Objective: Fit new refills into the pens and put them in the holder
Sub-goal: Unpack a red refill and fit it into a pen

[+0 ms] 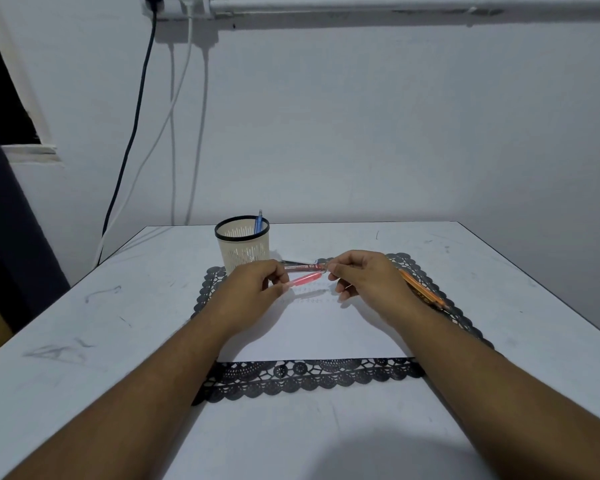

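Observation:
Above a white sheet (312,330) on a black lace mat (312,375), my left hand (253,292) pinches a translucent red pen barrel (303,279) at its left end. My right hand (364,275) pinches the right end of a darker red pen part (303,268) lying just above the barrel. Which piece each fingertip touches is hard to tell. A cream mesh holder (243,245) with a black rim stands at the mat's far left corner, one blue pen (258,221) standing in it. An orange pen (421,289) lies on the mat behind my right wrist.
A grey pen-like piece (293,262) lies on the mat behind my hands. The white table (84,323) carries scuff marks and ends at a wall. Cables (136,133) hang down the wall at the far left.

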The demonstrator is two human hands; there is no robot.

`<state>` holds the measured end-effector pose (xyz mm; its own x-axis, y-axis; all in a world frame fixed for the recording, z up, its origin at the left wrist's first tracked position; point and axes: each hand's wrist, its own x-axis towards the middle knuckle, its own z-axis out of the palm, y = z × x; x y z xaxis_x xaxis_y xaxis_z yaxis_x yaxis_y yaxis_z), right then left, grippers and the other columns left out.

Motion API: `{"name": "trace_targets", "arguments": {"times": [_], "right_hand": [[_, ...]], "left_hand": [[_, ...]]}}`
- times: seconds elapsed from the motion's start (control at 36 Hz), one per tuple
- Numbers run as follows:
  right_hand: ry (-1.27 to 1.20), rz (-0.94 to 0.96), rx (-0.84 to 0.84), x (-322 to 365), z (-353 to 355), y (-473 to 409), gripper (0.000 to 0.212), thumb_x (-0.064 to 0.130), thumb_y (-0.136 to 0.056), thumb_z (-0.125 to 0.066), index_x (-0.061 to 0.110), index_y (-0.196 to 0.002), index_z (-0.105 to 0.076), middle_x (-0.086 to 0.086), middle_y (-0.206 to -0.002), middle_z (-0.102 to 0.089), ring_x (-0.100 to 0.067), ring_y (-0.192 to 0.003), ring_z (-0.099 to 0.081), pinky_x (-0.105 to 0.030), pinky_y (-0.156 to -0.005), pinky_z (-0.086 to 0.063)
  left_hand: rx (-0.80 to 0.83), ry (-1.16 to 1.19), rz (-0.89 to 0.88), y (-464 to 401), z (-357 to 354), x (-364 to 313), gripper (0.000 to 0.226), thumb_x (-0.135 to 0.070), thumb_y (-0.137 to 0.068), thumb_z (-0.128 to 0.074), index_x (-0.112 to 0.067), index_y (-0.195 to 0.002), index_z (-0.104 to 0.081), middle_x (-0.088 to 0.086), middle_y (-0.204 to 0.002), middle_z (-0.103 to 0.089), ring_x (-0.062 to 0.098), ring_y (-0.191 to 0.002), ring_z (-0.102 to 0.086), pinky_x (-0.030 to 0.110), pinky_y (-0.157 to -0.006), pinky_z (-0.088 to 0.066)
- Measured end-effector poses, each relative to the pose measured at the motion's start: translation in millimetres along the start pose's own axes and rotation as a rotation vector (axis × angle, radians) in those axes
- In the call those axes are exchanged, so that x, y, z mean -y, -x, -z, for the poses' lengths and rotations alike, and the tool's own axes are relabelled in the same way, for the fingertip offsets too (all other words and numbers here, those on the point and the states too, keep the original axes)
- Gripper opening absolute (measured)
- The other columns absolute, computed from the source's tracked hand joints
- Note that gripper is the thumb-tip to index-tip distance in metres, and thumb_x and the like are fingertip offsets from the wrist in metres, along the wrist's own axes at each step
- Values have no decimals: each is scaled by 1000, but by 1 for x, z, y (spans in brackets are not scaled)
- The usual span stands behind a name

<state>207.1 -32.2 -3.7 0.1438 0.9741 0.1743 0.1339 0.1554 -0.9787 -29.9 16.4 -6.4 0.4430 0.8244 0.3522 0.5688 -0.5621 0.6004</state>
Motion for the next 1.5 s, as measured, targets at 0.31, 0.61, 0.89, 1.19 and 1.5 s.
{"name": "trace_targets", "arguments": {"times": [0.31, 0.61, 0.89, 1.19, 1.5], "right_hand": [[-49, 17, 14, 1, -1, -1, 9, 8, -95, -73, 1, -96, -78, -16, -87, -75, -24, -70, -66, -36, -65, -59], [-115, 6, 5, 4, -4, -1, 9, 7, -96, -71, 2, -99, -77, -13, -86, -76, -23, -73, -69, -34, -67, -61], [-245, -32, 40, 6, -8, 1, 11, 6, -93, -73, 1, -102, -78, -10, -87, -75, -21, -78, -68, -33, -68, -59], [-389, 72, -30, 20, -30, 9, 12, 15, -107, -54, 11, -104, -66, -6, -94, -76, -20, -92, -72, -37, -94, -56], [-974, 17, 174, 33, -25, 12, 39, 48, -96, -42, 16, -75, -47, -1, -69, -29, -16, -61, -25, -33, -61, -28]], "left_hand": [[-6, 37, -16, -1, -2, 0, 11, -28, -98, -67, -33, -88, -67, -2, -83, -67, 24, -79, -59, 45, -72, -51], [-17, 135, 6, -1, -2, -1, 8, -27, -97, -69, -31, -90, -69, 1, -84, -68, 17, -75, -60, 39, -72, -51], [-10, 332, 17, -1, -8, -5, 9, -19, -97, -70, -24, -90, -71, -17, -74, -62, 1, -68, -54, 16, -65, -43], [74, 531, -35, 2, -21, -19, 15, -7, -95, -69, -18, -105, -73, 3, -92, -66, 12, -83, -60, 28, -71, -53], [94, 360, -71, 7, -27, -25, 10, -15, -95, -71, -19, -85, -71, -7, -78, -71, 8, -72, -57, 23, -70, -45]]}}
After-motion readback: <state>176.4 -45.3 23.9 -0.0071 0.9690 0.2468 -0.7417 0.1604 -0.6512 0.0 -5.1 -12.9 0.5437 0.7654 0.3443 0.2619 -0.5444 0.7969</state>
